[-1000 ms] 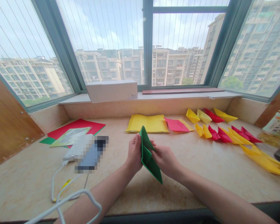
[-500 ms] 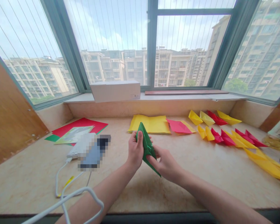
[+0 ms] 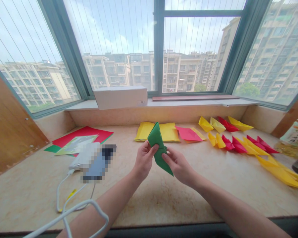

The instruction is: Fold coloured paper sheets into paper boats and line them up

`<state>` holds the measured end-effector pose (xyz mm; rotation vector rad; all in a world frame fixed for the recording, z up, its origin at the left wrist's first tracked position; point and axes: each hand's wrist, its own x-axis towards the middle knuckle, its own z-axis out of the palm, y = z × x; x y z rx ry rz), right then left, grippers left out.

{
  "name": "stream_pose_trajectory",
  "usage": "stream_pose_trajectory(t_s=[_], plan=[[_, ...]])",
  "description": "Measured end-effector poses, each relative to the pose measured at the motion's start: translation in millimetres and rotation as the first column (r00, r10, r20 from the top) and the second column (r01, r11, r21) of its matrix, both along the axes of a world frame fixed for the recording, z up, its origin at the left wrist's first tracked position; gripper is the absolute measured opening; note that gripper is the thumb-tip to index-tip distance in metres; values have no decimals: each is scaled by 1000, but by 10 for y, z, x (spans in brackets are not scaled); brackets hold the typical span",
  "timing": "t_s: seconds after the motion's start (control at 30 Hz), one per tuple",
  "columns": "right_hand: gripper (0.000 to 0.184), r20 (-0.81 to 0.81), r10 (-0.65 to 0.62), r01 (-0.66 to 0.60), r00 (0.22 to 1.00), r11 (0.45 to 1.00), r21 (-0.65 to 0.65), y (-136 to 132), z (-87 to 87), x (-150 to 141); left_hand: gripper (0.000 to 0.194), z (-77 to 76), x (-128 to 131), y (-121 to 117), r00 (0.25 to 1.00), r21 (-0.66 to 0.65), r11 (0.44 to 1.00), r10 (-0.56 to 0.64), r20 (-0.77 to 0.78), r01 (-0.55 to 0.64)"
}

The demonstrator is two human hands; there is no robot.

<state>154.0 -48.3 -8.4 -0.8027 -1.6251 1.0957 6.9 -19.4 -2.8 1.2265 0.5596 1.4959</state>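
Note:
A folded piece of green paper (image 3: 159,145) is held up above the counter, tilted, with one pointed end up and the other down to the right. My left hand (image 3: 144,158) grips its left edge, thumb lying on the front face. On the right side, my right hand (image 3: 176,163) pinches it lower down, thumb in front and fingers partly hidden behind. Beyond the hands lies a stack of yellow paper (image 3: 139,132), with a folded pink sheet (image 3: 188,133) beside it.
Several yellow and red folded paper boats (image 3: 238,143) stand in rows at the right, near a jar (image 3: 291,138). At the left are red paper (image 3: 84,135), a white power bank (image 3: 83,157), a blurred phone (image 3: 99,165) and a looped white cable (image 3: 89,203). A white box (image 3: 120,98) sits on the sill.
The green paper has turned, so a flatter, broader face with a crease across it shows now instead of its opened edge. Both hands have shifted their grip on it.

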Motion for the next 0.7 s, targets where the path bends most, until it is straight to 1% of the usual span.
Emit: stream_pose_trajectory(t_s=[0.07,0.1,0.13,0.17,0.2,0.27,0.3,0.33,0.37,0.4,0.43,0.5,0.6,0.7], plan=[[26,104,-94,82,990,990,115,17,-10,32,25,-23,5,16,1000,18,1000,-4,25,4],[26,161,-165,134,973,973,187,30,-12,60,25,-28,11,17,1000,22,1000,-17,27,16],[27,217,-253,191,943,944,268,44,-13,93,26,-28,20,11,999,24,999,-32,17,32],[27,265,-354,249,897,900,358,58,-13,128,28,-23,31,-2,999,23,999,-48,-6,48],[28,301,-458,298,836,841,452,69,-13,160,30,-16,42,-22,997,20,998,-63,-38,63],[32,335,-635,334,697,700,632,79,-10,203,38,-5,67,-72,986,-1,993,-119,-116,119],[35,340,-693,314,636,635,706,76,-7,209,41,-6,77,-97,976,-15,987,-158,-147,157],[38,344,-730,276,590,583,764,69,-3,206,43,-11,86,-118,966,-27,980,-199,-162,197],[39,347,-752,233,561,545,805,57,3,194,44,-20,92,-133,959,-37,971,-238,-155,235],[40,350,-760,193,547,522,831,42,10,177,45,-32,93,-141,956,-42,965,-264,-130,261],[41,352,-759,161,548,508,846,27,19,158,44,-42,91,-143,958,-43,962,-272,-89,269],[42,349,-737,130,578,506,853,2,42,130,40,-52,76,-134,968,-58,967,-248,18,249],[45,335,-672,118,661,533,838,-7,78,128,34,-30,48,-121,971,-112,971,-196,138,212],[47,301,-596,137,745,578,804,7,89,150,29,-1,40,-123,965,-173,966,-157,209,195]])
